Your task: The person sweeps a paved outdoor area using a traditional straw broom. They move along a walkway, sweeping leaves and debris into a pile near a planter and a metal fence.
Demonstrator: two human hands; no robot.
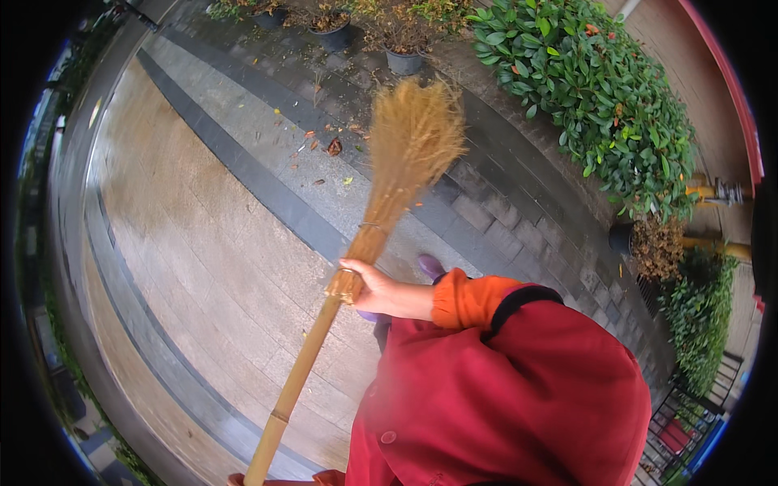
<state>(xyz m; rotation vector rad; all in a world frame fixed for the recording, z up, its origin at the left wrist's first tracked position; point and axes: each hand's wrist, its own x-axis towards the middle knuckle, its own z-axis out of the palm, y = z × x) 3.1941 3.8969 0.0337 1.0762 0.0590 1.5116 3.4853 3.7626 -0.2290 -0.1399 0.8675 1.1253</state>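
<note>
A straw broom [416, 136] with a bamboo handle [295, 389] slants across the view, its bristles at the top and blurred at the edges. My right hand [371, 285] grips the bound neck of the bristle head, just above where the handle enters it. Lower down, my left hand [236, 480] is wrapped around the handle, mostly cut off by the bottom edge of the picture. Fallen leaves [334, 146] and small bits of litter lie on the paving left of the bristles. Whether the bristles touch the ground is hard to tell.
Potted plants [404, 61] stand along the top, near the bristle tips. A leafy green shrub [583, 85] fills the upper right, before a wall. One purple shoe [430, 266] shows beside my right forearm. A black metal fence [687, 419] is at lower right.
</note>
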